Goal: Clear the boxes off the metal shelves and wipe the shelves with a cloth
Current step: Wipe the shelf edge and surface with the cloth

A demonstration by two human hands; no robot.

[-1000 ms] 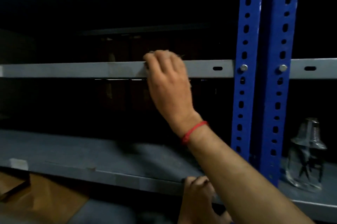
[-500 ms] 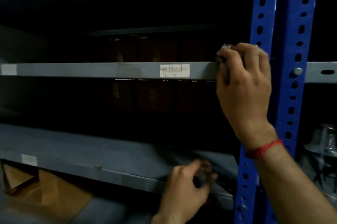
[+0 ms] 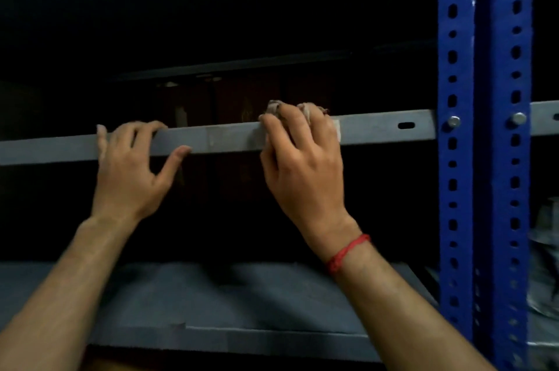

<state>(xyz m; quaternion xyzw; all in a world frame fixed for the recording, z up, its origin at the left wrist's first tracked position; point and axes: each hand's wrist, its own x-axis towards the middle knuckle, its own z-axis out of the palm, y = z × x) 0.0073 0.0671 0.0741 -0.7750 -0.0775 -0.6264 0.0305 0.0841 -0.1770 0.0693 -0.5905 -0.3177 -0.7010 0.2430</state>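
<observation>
here our right hand [image 3: 302, 165] presses a crumpled pale cloth [image 3: 274, 107] onto the front lip of the upper grey metal shelf [image 3: 223, 137], fingers curled round the cloth, left of the blue perforated upright [image 3: 456, 189]. our left hand [image 3: 130, 174] grips the same lip, fingers hooked over its top, thumb against its face.

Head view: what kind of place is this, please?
Most likely a storeroom or small warehouse, dimly lit. It shows blue perforated steel uprights, a grey shelf beam bolted to them, and what look like dark boxes behind it. The right hand presses a cloth on that beam.
</observation>
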